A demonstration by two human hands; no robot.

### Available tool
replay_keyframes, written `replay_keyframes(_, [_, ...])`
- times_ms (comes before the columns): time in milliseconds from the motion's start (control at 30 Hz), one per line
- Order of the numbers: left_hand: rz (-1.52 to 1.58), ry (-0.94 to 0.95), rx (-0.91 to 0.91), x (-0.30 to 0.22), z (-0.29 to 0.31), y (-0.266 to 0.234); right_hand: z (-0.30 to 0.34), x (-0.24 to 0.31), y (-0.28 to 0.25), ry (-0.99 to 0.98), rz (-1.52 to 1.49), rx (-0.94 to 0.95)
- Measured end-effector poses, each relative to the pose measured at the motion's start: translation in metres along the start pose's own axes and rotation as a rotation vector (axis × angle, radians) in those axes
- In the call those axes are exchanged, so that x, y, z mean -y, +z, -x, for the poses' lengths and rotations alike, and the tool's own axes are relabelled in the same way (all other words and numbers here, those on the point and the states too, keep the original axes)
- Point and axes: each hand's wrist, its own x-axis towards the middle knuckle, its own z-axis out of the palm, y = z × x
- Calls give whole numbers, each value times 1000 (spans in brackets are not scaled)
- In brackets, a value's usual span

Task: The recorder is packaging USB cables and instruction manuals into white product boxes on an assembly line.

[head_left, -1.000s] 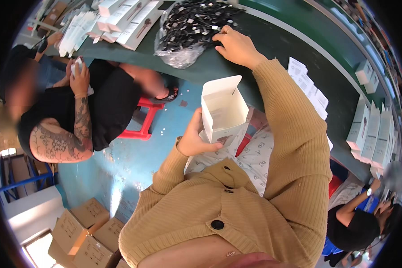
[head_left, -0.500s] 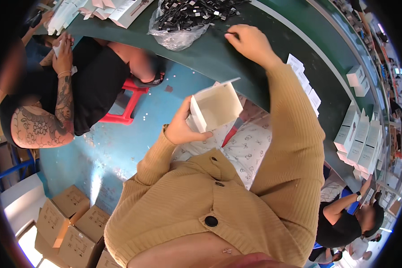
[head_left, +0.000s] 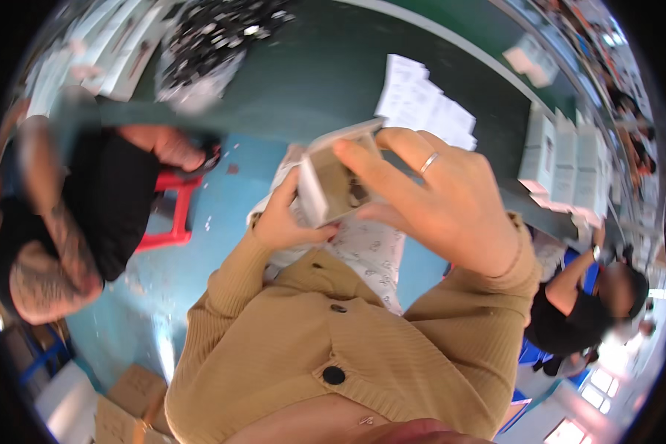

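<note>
Right hand point(head_left: 451, 196), fingers apart, has moved to the box point(head_left: 315, 194) the left hand point(head_left: 280, 214) clamps, whose perhaps raised flap point(head_left: 348, 132) could snag it.

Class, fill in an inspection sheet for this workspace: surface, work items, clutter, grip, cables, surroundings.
Surface: dark green table.
Work items: open white box, tilted, something dark inside, too blurred to identify.
Clutter: overlapping white papers; white cartons standing at the right.
Grip: left hand holds the box; right hand has fingers over its opening, contact unclear.
Cables: black cable heap on a clear plastic bag.
Surroundings: seated co-worker in black, red stool, blue floor.
</note>
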Motion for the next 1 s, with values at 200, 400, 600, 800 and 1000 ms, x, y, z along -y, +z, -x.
replay_keyframes(200, [406,-42,89,-23,-43,62,82,-2,29,358,-218,-252])
replay_keyframes(400, [602,38,249,-47,-88,122,121,-11,36,640,-228,-378])
replay_keyframes(600, [384,-35,265,-63,-85,103,164,-101,-23,993,142,-518])
replay_keyframes(800, [131,87,-147,-49,-77,-9,250,-201,-43,970,721,-175])
replay_keyframes(1000, [-1338,525,-766,-93,-94,-153,127,-159,12,573,536,-364])
